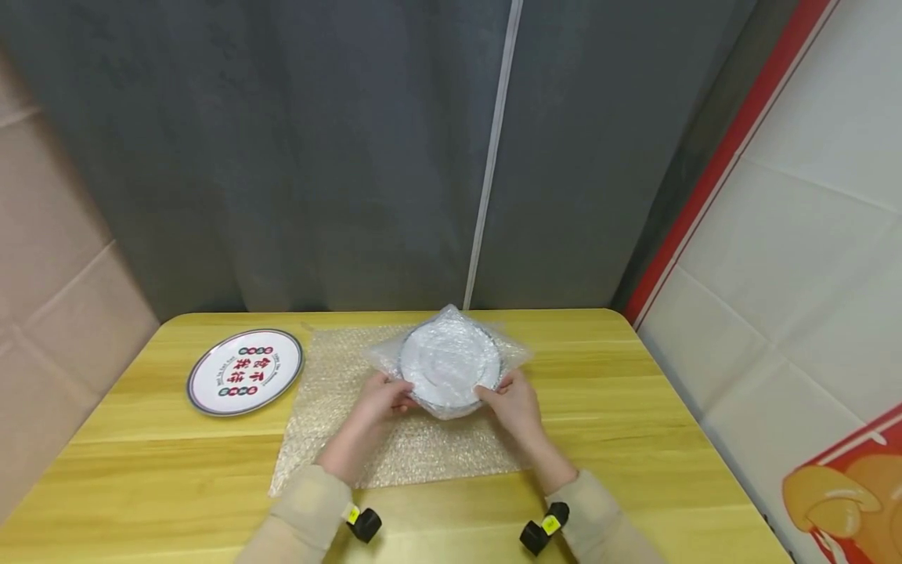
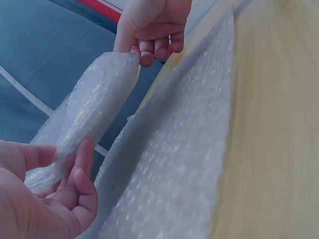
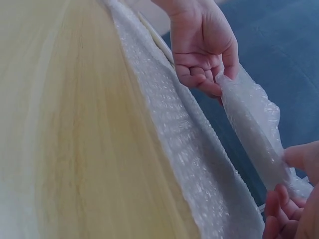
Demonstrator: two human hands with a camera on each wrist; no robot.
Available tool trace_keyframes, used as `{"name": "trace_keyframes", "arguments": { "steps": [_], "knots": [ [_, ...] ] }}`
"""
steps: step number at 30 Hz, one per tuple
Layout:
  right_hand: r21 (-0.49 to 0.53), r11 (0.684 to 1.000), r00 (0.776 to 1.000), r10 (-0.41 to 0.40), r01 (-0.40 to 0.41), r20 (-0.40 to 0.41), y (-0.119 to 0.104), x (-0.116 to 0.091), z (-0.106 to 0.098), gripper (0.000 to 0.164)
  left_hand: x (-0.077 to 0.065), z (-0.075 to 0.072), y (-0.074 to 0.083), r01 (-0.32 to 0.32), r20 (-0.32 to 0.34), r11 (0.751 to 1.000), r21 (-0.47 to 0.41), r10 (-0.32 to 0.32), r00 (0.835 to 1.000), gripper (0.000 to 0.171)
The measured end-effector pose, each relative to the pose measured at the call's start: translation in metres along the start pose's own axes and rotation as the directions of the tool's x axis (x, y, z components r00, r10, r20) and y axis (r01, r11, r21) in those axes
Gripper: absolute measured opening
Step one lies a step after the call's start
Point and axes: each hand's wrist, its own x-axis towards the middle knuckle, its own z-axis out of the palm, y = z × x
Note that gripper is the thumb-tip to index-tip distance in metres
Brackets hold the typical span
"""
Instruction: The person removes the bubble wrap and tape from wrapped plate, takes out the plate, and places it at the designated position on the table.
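Note:
A round plate wrapped in clear bubble wrap is held up between both hands, its face tilted toward me. My left hand pinches its lower left edge, thumb in front and fingers behind. Opposite, my right hand grips the lower right edge in the same way. Both wrist views show the wrapped bundle raised off the table. Below it lies a flat sheet of bubble wrap. Through the layers of film, the plate's pale surface and darker rim show only faintly.
To the left, a white plate with a dark rim and red and green lettering lies face up on the wooden table. A grey curtain hangs behind the table. A pale wall panel with red trim stands at the right.

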Motion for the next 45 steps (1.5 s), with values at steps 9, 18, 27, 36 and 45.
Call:
{"name": "trace_keyframes", "arguments": {
  "steps": [9,18,27,36,45],
  "knots": [
    [-0.036,0.999,0.999,0.009,-0.008,0.034,0.001,0.002,0.008,0.037,0.004,-0.012,0.0,0.051,-0.001,0.997,0.057,-0.051,0.999,0.025],
    [-0.055,0.998,0.998,-0.023,0.026,0.052,0.005,0.006,0.015,0.036,0.008,-0.015,-0.006,0.081,-0.01,0.996,-0.03,-0.081,0.997,0.02],
    [-0.1,0.994,0.998,-0.029,0.034,0.05,0.01,0.01,0.019,0.036,0.01,-0.018,-0.009,0.082,-0.016,0.996,-0.023,-0.083,0.996,0.018],
    [-0.138,0.989,0.997,-0.043,0.052,0.067,0.012,0.009,0.018,0.036,0.012,-0.018,-0.013,0.077,-0.026,0.996,0.042,-0.076,0.997,0.018],
    [-0.117,0.991,0.993,-0.058,0.07,0.101,0.013,0.01,0.012,0.036,0.012,-0.014,-0.015,0.064,-0.054,0.996,0.058,-0.061,0.997,0.028]
  ]
}}
